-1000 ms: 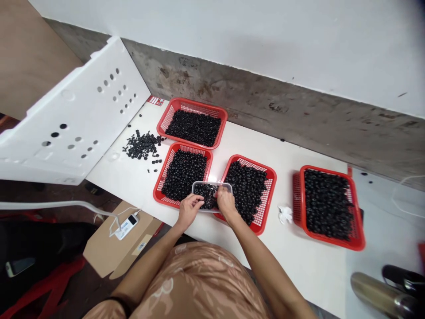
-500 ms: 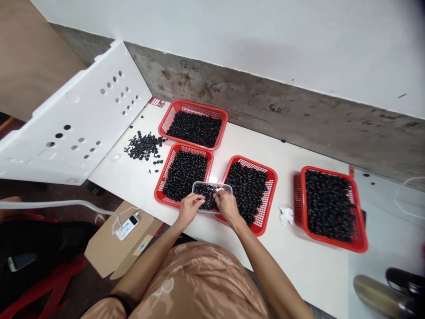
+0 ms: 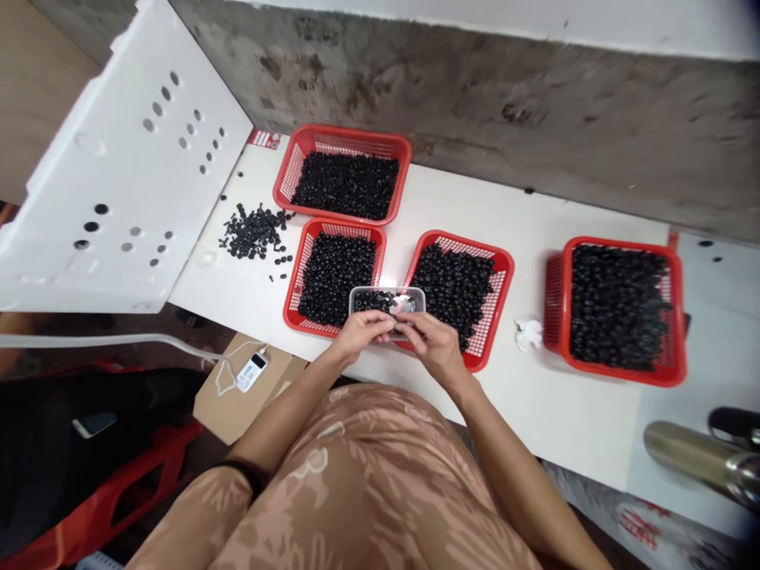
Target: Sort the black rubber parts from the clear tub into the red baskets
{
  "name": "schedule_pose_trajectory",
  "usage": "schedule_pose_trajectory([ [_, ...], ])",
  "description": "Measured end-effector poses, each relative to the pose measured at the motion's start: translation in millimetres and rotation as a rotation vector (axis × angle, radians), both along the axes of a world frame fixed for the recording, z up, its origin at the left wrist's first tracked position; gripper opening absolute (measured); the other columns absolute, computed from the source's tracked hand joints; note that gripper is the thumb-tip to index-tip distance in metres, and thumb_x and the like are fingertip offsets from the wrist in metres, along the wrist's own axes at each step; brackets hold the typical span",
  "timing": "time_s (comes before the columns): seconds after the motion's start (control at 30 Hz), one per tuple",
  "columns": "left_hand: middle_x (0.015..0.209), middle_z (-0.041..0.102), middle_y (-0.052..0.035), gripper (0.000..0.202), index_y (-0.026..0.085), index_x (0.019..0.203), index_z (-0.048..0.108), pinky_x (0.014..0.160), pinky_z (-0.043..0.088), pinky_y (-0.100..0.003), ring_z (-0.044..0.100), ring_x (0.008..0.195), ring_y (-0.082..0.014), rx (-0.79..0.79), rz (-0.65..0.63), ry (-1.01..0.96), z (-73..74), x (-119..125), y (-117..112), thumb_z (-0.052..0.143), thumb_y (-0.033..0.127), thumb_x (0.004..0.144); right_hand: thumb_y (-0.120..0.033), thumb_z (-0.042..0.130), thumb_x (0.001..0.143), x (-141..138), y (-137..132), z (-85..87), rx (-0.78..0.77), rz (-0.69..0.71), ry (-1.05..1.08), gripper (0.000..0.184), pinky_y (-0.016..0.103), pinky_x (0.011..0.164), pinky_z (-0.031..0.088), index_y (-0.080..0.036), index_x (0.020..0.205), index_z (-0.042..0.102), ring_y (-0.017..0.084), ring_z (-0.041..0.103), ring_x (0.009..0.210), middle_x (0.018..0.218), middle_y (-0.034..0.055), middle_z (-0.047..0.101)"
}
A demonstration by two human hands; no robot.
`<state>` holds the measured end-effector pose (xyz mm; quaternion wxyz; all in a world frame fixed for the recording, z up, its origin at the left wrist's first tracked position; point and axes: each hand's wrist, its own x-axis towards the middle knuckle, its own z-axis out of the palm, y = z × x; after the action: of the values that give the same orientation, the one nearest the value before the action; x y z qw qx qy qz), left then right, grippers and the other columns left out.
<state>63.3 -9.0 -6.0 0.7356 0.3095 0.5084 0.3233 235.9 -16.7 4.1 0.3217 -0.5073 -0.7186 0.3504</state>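
My left hand (image 3: 363, 332) and my right hand (image 3: 435, 340) meet over the near edge of a small clear plastic tub (image 3: 419, 298). Thumb and fingers of each are pinched together, the tips almost touching. Whatever lies between them is too small to make out. Small black parts (image 3: 373, 301) fill much of the tub, and a whitish crumpled piece (image 3: 405, 304) shows at its right. The tub stands between two red baskets: the left basket (image 3: 289, 313) holds black ring-like pieces, and the right basket (image 3: 504, 277) holds similar black pieces.
Behind is another red basket (image 3: 405, 170) of small black parts, with a loose black pile (image 3: 254, 231) to its left. Farther right stand a filled red basket (image 3: 677, 317) and crumpled white tissue (image 3: 528, 334). A white perforated panel (image 3: 127, 166) leans at left, above a cardboard box (image 3: 222, 408).
Both hands have drawn back from inside the tub to its near edge, and their fingertips have come together. The camera view has tilted downward.
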Motion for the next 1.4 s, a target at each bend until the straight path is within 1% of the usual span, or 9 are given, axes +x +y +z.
schedule_pose_trajectory([
  [0.27,0.064,0.061,0.0001,0.026,0.011,0.078,0.069,0.056,0.038,-0.020,0.049,0.054,-0.0061,-0.091,-0.018,-0.068,7.1,0,-2,0.074,0.034,0.068,-0.031,0.053,0.090,0,-7,8.1,-0.143,-0.057,0.147,0.022,0.026,0.075,0.051,-0.020,0.097,0.070,0.014,0.064,0.078,0.089,0.0040,0.071],
  [0.43,0.077,0.067,-0.0039,0.027,0.012,0.091,0.071,0.069,0.046,-0.023,0.059,0.066,-0.0098,-0.002,-0.003,-0.080,15.5,-5,-9,0.073,0.030,0.071,-0.032,0.054,0.090,-3,-12,12.4,-0.228,-0.150,0.261,0.021,0.023,0.061,0.050,-0.020,0.097,0.069,0.010,0.059,0.060,0.084,0.0019,0.069],
  [0.63,0.094,0.066,-0.0052,0.044,0.017,0.114,0.065,0.079,0.048,-0.026,0.063,0.078,-0.0125,0.121,0.042,-0.055,25.0,-8,-17,0.074,0.026,0.071,-0.027,0.052,0.091,-2,-12,28.4,-0.074,-0.091,0.205,0.018,0.028,0.078,0.051,-0.020,0.096,0.069,0.015,0.064,0.084,0.092,0.0049,0.068],
  [0.77,0.091,0.063,-0.0029,0.049,0.020,0.119,0.060,0.078,0.047,-0.023,0.061,0.078,-0.0110,0.199,0.029,-0.007,27.5,-7,-19,0.073,0.022,0.072,-0.023,0.050,0.092,-4,-12,30.0,0.059,-0.012,0.082,0.018,0.028,0.075,0.049,-0.021,0.098,0.068,0.016,0.064,0.085,0.092,0.0054,0.068],
  [1.03,0.087,0.066,-0.0032,0.049,0.017,0.117,0.056,0.076,0.047,-0.025,0.062,0.078,-0.0127,0.149,0.137,0.012,29.4,-2,-24,0.073,0.022,0.071,-0.013,0.046,0.091,-8,-26,20.8,0.270,0.125,-0.217,0.033,0.034,0.081,0.046,-0.017,0.121,0.059,0.021,0.062,0.101,0.112,0.0115,0.067],
  [1.17,0.087,0.067,-0.0037,0.037,0.015,0.102,0.062,0.073,0.048,-0.025,0.063,0.075,-0.0126,0.084,0.150,-0.016,22.7,-6,-26,0.075,0.024,0.068,-0.019,0.045,0.093,-8,-30,11.8,0.076,0.136,-0.037,0.033,0.031,0.083,0.048,-0.019,0.123,0.059,0.019,0.062,0.103,0.117,0.0104,0.064],
  [1.27,0.084,0.067,-0.0042,0.030,0.014,0.095,0.066,0.069,0.047,-0.024,0.063,0.070,-0.0122,0.067,0.140,-0.008,16.4,-10,-26,0.075,0.027,0.069,-0.026,0.042,0.095,-4,-12,-6.4,-0.140,0.031,0.039,0.031,0.025,0.072,0.050,-0.020,0.118,0.062,0.014,0.066,0.081,0.099,0.0060,0.069],
  [1.33,0.079,0.068,-0.0041,0.027,0.014,0.093,0.067,0.068,0.046,-0.024,0.062,0.068,-0.0124,0.073,0.127,0.002,12.1,-12,-25,0.073,0.029,0.071,-0.027,0.042,0.094,-4,8,-23.3,-0.170,-0.105,-0.139,0.030,0.026,0.074,0.049,-0.017,0.107,0.067,0.016,0.065,0.079,0.091,0.0066,0.069],
  [1.4,0.074,0.067,-0.0033,0.026,0.014,0.093,0.067,0.068,0.045,-0.024,0.062,0.068,-0.0123,0.085,0.123,0.000,7.6,-13,-24,0.073,0.029,0.073,-0.022,0.041,0.093,-7,28,-39.8,-0.225,-0.117,-0.459,0.030,0.028,0.080,0.047,-0.015,0.096,0.069,0.019,0.064,0.089,0.097,0.0100,0.068],
])
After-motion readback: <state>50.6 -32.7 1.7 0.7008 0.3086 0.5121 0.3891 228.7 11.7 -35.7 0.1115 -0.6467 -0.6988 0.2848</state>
